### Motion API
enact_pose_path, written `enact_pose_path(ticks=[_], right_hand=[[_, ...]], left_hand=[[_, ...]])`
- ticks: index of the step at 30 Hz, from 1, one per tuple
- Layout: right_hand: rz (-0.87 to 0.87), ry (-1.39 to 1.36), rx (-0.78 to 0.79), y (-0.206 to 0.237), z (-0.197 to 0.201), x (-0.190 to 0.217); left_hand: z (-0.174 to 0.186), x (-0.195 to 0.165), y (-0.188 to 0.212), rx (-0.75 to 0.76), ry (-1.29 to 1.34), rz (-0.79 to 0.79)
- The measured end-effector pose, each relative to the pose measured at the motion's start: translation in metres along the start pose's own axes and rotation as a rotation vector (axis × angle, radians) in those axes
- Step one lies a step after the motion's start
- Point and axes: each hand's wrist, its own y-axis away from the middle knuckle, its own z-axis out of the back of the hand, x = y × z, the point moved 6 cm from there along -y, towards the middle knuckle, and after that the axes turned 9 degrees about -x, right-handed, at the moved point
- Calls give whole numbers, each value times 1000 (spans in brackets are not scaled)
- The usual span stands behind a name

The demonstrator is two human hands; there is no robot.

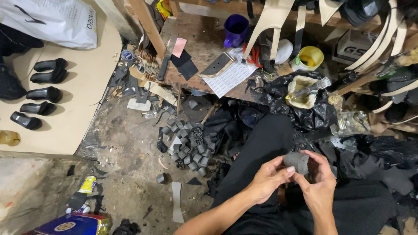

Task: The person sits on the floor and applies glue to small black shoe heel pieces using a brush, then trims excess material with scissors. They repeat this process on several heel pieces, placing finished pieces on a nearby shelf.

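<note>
Both of my hands meet over my lap on a small grey heel block (297, 162). My left hand (267, 179) pinches its near side with thumb and fingers. My right hand (320, 182) wraps around its far side from the right. The block is dark grey, rounded and about thumb-sized. I sit in black trousers (265, 143), and part of the block is hidden by my fingers.
A pile of several similar grey heel blocks (188, 148) lies on the dirty floor. A low wooden bench (200, 56) holds a knife (165, 61), a purple cup (235, 29) and a yellow glue tub (310, 57). Black shoe pieces (43, 93) rest on cardboard at the left.
</note>
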Motion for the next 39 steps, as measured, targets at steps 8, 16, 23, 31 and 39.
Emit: enact_pose_path(ticks=[8,16,23,31,39], right_hand=[[114,-45,-31,1,-2,-1],[-119,148,-238,-5,44,-84],[-43,141,-184,-7,61,-194],[-148,319,-240,-2,95,-234],[-132,281,-148,-23,84,-245]], left_hand=[[71,-21,-24,-185,-30,-238],[293,-106,-160,-847,-1416,-272],[347,-111,-240,-802,-1763,22],[357,-12,-248,-526,-1639,266],[387,2,-297,-757,-1687,349]])
